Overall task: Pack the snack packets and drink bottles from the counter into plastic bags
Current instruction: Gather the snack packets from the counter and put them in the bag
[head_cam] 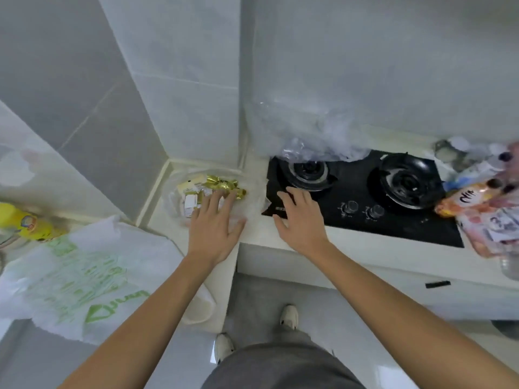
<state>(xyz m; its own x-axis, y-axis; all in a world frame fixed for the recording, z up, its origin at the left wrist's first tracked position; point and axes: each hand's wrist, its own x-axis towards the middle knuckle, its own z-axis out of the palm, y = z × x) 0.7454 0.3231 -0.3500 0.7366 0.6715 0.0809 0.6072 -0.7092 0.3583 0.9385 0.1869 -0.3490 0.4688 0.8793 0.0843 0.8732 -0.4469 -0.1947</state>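
Left hand (pixel 213 217): fingers spread and straight, lying flat on the clear bag of sweets, gripping nothing.
Right hand (pixel 295 217): fingers loose and spread over the near left corner of the black hob (pixel 393 220), holding nothing; contact with the glass cannot be told.
Clear bag of sweets (pixel 207 192): on the counter (pixel 258 228) in the far left corner, just left of the hob; gold-wrapped and white-wrapped pieces showing through thin film.
Snack packets (pixel 477 209): piled at the right edge of the view, right of the hob, with bottle caps among them; blurred, so count unclear.
Printed plastic bag (pixel 84 276): white with green lettering, spread on the near left.
Yellow bottle (pixel 25 223): far left, lying beside the printed bag.
Loose clear film (pixel 309 136): heaped against the wall behind the left burner.
Handling, sweets: probably light, loose and shifting; film thin and slippery, likely to sag or spill if lifted from beneath.
Hold, sweets: best gathered at the bag's mouth, bunched shut.
Handling, packets: probably soft, crushable, crinkly; best taken by an edge seam.
Handling, bottles: heavier and rigid; best gripped round the body and loaded first.
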